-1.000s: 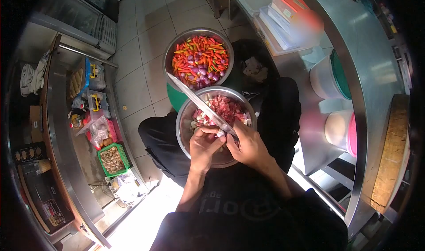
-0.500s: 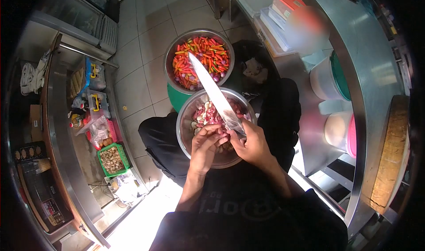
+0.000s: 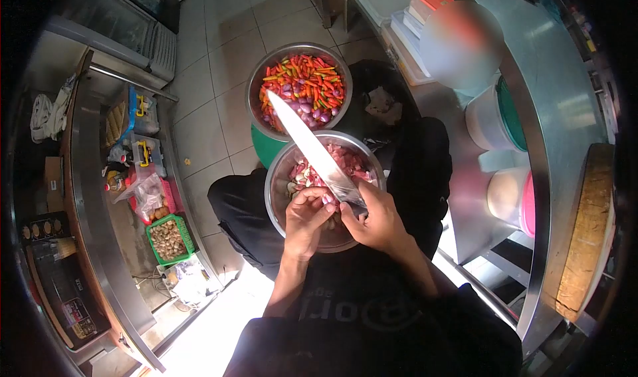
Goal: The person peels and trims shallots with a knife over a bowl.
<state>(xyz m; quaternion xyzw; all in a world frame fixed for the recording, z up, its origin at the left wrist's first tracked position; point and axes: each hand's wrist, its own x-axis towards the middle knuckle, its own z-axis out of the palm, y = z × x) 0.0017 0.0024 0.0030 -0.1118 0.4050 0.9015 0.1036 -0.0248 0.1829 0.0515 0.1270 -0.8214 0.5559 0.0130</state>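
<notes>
My right hand grips a large kitchen knife, its broad blade slanting up and left across two metal bowls. Between the thumb and fingers of my left hand is a small purple shallot, close to the blade's heel. Both hands are over the near steel bowl, which sits at my lap and holds cut pink and white shallot pieces. Beyond it, the far steel bowl contains red and orange chillies with whole purple shallots. The knife handle is hidden in my right hand.
A green stool or tub stands under the far bowl. On the left, a low shelf carries a green basket of garlic-like pieces. Lidded buckets are beneath the steel counter on the right, with a round wooden board nearby.
The knife tip has swung left and slightly down, uncovering more of the shallots in the far bowl. My hands stay over the near bowl with small finger shifts.
</notes>
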